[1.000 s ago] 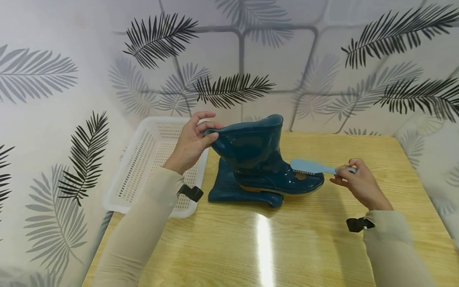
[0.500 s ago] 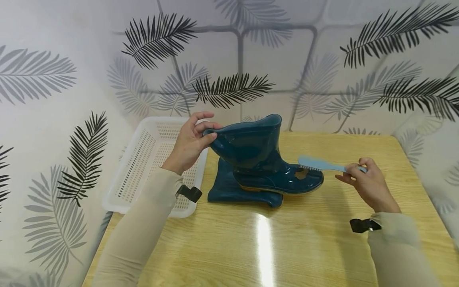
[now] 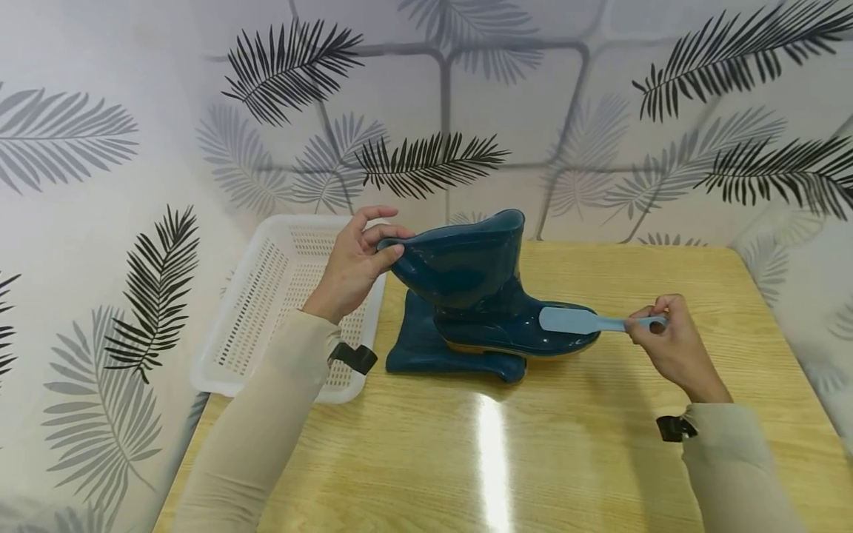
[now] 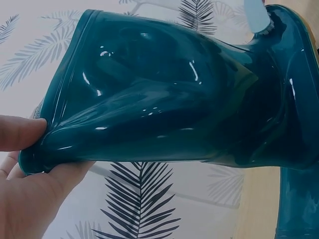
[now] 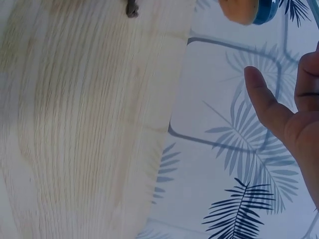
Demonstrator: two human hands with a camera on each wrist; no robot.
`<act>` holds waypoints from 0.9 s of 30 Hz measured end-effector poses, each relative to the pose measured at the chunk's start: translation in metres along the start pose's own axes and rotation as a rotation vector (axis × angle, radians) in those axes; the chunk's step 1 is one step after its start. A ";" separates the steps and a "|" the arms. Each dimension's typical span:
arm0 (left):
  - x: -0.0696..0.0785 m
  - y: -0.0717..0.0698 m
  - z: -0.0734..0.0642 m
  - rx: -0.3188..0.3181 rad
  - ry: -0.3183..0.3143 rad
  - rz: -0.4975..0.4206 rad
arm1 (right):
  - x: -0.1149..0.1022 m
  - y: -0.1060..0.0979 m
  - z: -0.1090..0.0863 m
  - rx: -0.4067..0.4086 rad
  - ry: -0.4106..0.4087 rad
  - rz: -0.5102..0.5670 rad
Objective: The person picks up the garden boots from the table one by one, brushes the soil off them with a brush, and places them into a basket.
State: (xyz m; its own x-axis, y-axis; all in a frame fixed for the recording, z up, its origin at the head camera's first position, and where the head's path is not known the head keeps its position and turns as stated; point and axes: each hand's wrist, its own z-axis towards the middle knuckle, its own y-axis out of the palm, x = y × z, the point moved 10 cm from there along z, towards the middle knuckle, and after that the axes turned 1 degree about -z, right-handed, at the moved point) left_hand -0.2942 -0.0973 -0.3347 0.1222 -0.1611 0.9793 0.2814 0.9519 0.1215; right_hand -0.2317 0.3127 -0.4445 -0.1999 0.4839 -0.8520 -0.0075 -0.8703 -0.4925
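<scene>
A glossy dark teal rubber boot stands tilted, its toe to the right. My left hand pinches the shaft's top rim between thumb and fingers, which the left wrist view shows close up on the boot. With my right hand I grip the handle of a light blue brush, its flat back up and its bristle side on the boot's toe. White bristles of the brush show against the boot at the left wrist view's top edge. Under the boot, another teal boot lies on its side.
A white perforated plastic basket stands left of the boots, partly behind my left arm. The wood-grain table extends in front and to the right. Behind rises a backdrop with a leaf print.
My right hand drew the brush right along the toe, then brought it back left and turned its back upward. A brown patch on the toe is now covered. The left hand holds still.
</scene>
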 end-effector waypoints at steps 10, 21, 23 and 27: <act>0.000 -0.003 0.002 0.007 -0.001 -0.018 | 0.003 -0.017 -0.008 0.020 0.009 -0.009; -0.001 0.000 -0.001 -0.011 -0.015 -0.018 | -0.007 -0.015 0.000 0.003 -0.031 0.243; -0.001 -0.001 -0.001 -0.009 -0.011 -0.012 | -0.009 -0.008 0.003 -0.029 -0.045 0.168; 0.000 -0.003 -0.002 -0.009 -0.003 -0.019 | -0.008 -0.008 0.002 -0.024 -0.062 0.032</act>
State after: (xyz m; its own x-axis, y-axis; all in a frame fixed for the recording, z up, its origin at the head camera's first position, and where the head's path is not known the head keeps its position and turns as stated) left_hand -0.2935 -0.1004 -0.3355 0.1143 -0.1783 0.9773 0.2921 0.9463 0.1385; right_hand -0.2320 0.3157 -0.4329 -0.2596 0.4486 -0.8552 0.0235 -0.8823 -0.4700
